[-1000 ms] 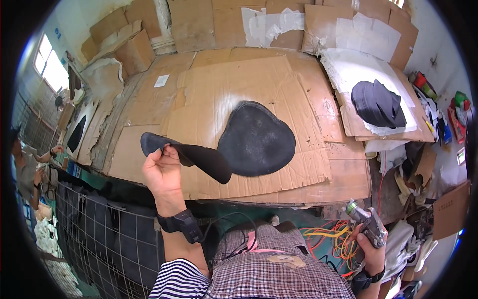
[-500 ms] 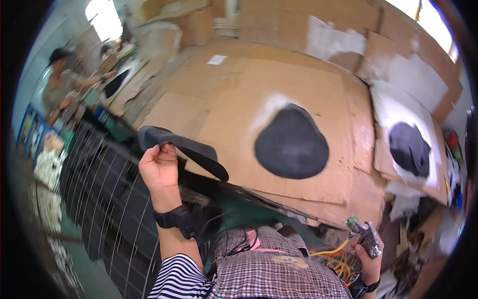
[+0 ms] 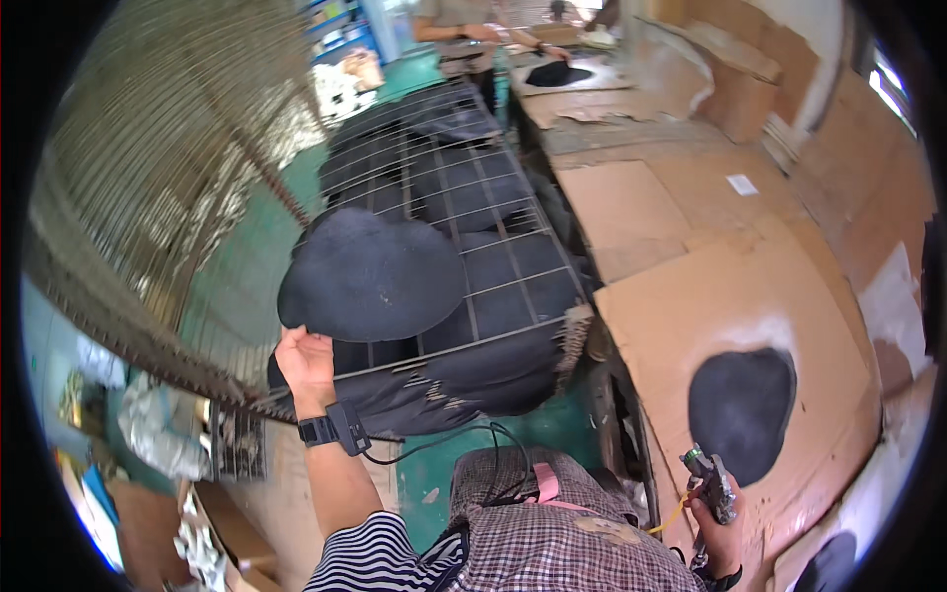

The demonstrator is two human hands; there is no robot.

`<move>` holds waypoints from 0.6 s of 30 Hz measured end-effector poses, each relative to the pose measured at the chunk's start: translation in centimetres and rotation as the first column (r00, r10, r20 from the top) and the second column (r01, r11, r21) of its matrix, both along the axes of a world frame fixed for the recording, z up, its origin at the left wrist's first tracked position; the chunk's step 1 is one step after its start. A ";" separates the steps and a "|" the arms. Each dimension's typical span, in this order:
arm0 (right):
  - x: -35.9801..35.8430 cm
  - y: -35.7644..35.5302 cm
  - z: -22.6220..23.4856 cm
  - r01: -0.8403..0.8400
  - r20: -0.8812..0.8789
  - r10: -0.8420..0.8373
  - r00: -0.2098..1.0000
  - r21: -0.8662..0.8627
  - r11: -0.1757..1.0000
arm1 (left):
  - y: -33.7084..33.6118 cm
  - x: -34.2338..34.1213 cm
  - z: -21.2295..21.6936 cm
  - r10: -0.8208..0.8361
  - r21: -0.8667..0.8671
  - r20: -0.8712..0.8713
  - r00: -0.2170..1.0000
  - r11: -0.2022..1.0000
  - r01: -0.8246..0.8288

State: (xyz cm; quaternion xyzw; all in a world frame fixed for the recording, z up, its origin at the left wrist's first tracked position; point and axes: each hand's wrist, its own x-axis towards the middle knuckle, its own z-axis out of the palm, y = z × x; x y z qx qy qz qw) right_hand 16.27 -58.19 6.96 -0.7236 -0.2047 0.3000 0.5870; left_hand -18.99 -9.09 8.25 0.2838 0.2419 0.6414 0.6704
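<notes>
My left hand (image 3: 307,361) grips the near edge of a flat black rounded piece (image 3: 372,277) and holds it over a wire rack (image 3: 473,247) that carries several similar black pieces. My right hand (image 3: 722,528) is low at the right, closed around a spray gun (image 3: 712,481) with a yellow hose. A black sprayed patch (image 3: 740,409) marks the cardboard-covered table (image 3: 720,296) just above the spray gun.
Another person (image 3: 473,30) stands at the far end of the table beside another black piece (image 3: 552,73). Wire mesh panels (image 3: 148,197) stand on the left. Cardboard scraps and crumpled plastic (image 3: 158,434) lie on the floor at lower left.
The view has swung left from the table to the wire rack. My left hand has carried the black piece away from the table and over the rack. The right hand stays low with the spray gun.
</notes>
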 end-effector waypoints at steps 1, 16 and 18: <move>0.5 0.6 -0.2 -0.045 0.000 0.045 0.999 0.012 0.999 | -0.3 -4.2 -2.4 0.068 -0.042 -0.001 0.998 0.997 -0.068; 0.9 -1.8 -0.5 -0.071 0.072 0.074 0.995 -0.041 0.997 | -8.7 8.0 -5.1 0.666 0.616 -0.731 0.149 0.738 -0.276; 0.3 -3.9 -1.0 0.058 -0.043 -0.061 0.997 -0.062 0.996 | -10.8 16.8 -5.9 0.419 0.495 -0.745 0.519 0.869 0.008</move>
